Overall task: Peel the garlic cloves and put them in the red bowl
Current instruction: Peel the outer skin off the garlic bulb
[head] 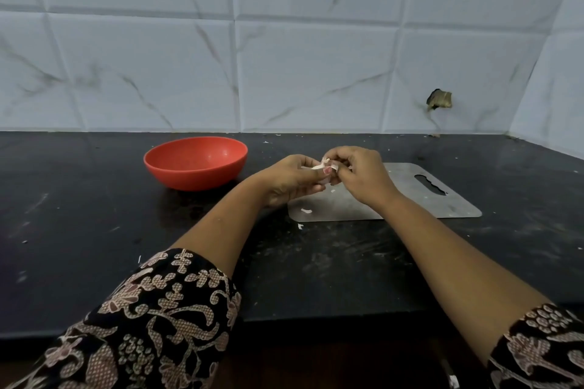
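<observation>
Black stone countertop (94,230). Grey metal cutting board (442,202) right of centre. Round red plastic bowl (189,178) near back edge, no cloves showing. Left hand (290,180) grips the white papery garlic clove (326,166) over the board's back-left corner, and right hand (360,174) pinches its skin. Best to hold firm and strip over the board.

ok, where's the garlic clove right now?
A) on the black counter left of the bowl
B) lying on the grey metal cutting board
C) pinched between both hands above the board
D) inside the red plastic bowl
C: the left hand and right hand both pinch the pale garlic clove in the air over the flat grey metal cutting board.
</observation>
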{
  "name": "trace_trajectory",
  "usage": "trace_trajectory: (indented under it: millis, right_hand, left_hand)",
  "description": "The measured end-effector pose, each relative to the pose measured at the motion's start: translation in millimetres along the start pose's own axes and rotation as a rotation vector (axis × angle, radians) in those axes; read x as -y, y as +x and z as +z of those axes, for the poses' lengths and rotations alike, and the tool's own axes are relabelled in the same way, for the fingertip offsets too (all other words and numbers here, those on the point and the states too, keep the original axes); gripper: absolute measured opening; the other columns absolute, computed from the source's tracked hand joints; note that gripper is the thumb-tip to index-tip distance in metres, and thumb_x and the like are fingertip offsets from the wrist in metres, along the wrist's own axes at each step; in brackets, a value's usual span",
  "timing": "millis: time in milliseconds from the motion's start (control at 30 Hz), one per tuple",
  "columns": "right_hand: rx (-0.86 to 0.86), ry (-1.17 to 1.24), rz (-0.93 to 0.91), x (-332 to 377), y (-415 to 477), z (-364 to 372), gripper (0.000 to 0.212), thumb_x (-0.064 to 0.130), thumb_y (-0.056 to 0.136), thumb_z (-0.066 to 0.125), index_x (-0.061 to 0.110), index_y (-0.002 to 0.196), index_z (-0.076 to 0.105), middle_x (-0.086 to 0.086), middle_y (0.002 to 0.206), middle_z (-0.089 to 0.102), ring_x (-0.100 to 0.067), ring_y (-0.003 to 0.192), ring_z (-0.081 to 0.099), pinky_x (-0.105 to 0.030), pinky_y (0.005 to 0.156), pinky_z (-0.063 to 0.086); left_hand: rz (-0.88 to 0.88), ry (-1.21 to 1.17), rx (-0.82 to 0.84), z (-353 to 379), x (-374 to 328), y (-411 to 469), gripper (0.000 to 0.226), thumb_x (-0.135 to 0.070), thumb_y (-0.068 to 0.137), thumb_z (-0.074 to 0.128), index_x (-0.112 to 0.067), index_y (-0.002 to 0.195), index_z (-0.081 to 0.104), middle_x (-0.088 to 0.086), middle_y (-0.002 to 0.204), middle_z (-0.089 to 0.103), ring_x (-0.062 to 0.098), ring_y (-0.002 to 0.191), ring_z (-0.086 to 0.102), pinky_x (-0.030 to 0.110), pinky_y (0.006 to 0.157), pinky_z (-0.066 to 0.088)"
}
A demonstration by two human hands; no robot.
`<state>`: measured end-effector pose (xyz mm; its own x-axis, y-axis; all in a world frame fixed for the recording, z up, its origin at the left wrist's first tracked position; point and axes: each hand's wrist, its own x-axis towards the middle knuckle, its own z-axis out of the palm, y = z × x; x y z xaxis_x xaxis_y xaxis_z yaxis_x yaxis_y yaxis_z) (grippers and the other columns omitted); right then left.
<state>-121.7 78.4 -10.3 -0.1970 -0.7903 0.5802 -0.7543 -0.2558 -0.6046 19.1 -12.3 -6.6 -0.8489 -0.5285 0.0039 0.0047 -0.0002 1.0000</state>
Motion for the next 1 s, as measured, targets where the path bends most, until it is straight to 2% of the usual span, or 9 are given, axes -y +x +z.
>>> trace_trajectory:
  millis: [100, 267, 367, 467, 600, 733, 800, 900, 1000]
  right_hand:
    - [-0.073, -0.008, 0.037, -2, 1, 0, 0.017, 0.0, 0.095, 0.055, 0.009, 0.093, 0.07, -0.007, 0.084, 0.07, -0.014, 0.062, 0.067, -0.017, 0.059, 0.055]
    - [-0.075, 0.018, 0.072, -4, 2, 0, 0.013, 0.003, 0.094, 0.059, 0.007, 0.098, 0.071, -0.004, 0.09, 0.069, -0.007, 0.068, 0.066, -0.014, 0.059, 0.054]
    - [-0.005, -0.029, 0.015, -5, 3, -4, 0.018, 0.003, 0.092, 0.062, 0.007, 0.106, 0.073, -0.003, 0.1, 0.07, -0.008, 0.08, 0.066, -0.017, 0.068, 0.057]
    - [0.009, -0.138, -0.039, -5, 1, -7, 0.021, 0.001, 0.091, 0.062, 0.008, 0.107, 0.074, 0.0, 0.098, 0.069, -0.004, 0.075, 0.063, -0.011, 0.068, 0.051]
    - [0.032, -0.277, -0.104, -5, 2, -8, 0.023, 0.0, 0.091, 0.058, 0.01, 0.101, 0.075, 0.0, 0.093, 0.072, -0.004, 0.075, 0.06, -0.012, 0.07, 0.044]
    - [0.097, -0.237, -0.108, -7, 3, -9, 0.024, -0.001, 0.092, 0.057, 0.01, 0.106, 0.075, -0.001, 0.098, 0.074, -0.008, 0.081, 0.067, -0.02, 0.073, 0.055]
    - [0.12, -0.2, -0.103, -7, 2, -11, 0.026, -0.003, 0.092, 0.057, 0.009, 0.107, 0.074, -0.001, 0.099, 0.073, -0.005, 0.078, 0.066, -0.016, 0.072, 0.056]
    - [0.125, -0.272, -0.135, -4, 2, -11, 0.023, 0.0, 0.092, 0.057, 0.009, 0.104, 0.075, 0.006, 0.089, 0.07, 0.006, 0.07, 0.059, -0.006, 0.066, 0.046]
    - [0.12, -0.397, -0.201, -1, 2, -7, 0.019, 0.005, 0.092, 0.057, 0.011, 0.097, 0.073, 0.002, 0.086, 0.07, -0.002, 0.068, 0.054, -0.008, 0.063, 0.036]
  left_hand:
    - [0.049, -0.014, -0.058, 1, 0, 3, 0.007, -0.009, 0.092, 0.062, -0.004, 0.096, 0.063, 0.005, 0.087, 0.065, 0.003, 0.067, 0.063, 0.012, 0.065, 0.052]
    - [0.089, -0.04, -0.12, 0, 4, 3, 0.017, -0.005, 0.09, 0.063, -0.003, 0.106, 0.064, 0.005, 0.091, 0.066, 0.006, 0.078, 0.066, 0.014, 0.067, 0.054]
    - [0.08, -0.029, -0.121, 0, 3, 1, 0.012, -0.003, 0.09, 0.062, -0.006, 0.101, 0.066, 0.005, 0.09, 0.064, 0.006, 0.077, 0.064, 0.014, 0.068, 0.054]
    - [0.091, 0.017, -0.122, 1, 4, 1, 0.01, -0.004, 0.09, 0.063, -0.008, 0.099, 0.067, 0.005, 0.089, 0.064, 0.005, 0.077, 0.063, 0.013, 0.068, 0.053]
    - [0.064, 0.045, -0.154, 4, 5, 2, 0.007, -0.005, 0.09, 0.065, -0.007, 0.095, 0.062, 0.005, 0.086, 0.065, 0.006, 0.076, 0.064, 0.014, 0.066, 0.053]
    - [0.048, 0.082, -0.111, 3, 3, 0, 0.003, -0.004, 0.092, 0.06, -0.007, 0.092, 0.06, 0.005, 0.083, 0.064, 0.005, 0.07, 0.062, 0.014, 0.065, 0.053]
    - [0.036, 0.097, -0.086, 4, 1, -2, 0.006, -0.004, 0.094, 0.057, -0.007, 0.091, 0.06, 0.005, 0.081, 0.064, 0.005, 0.066, 0.062, 0.015, 0.063, 0.054]
    - [0.007, 0.118, -0.041, 6, -2, -6, 0.012, -0.005, 0.097, 0.053, -0.009, 0.088, 0.061, 0.004, 0.079, 0.064, 0.005, 0.063, 0.064, 0.015, 0.062, 0.055]
    - [-0.007, 0.113, -0.035, 5, -3, -8, 0.016, -0.004, 0.098, 0.05, -0.008, 0.088, 0.061, 0.005, 0.08, 0.064, 0.006, 0.065, 0.066, 0.015, 0.064, 0.056]
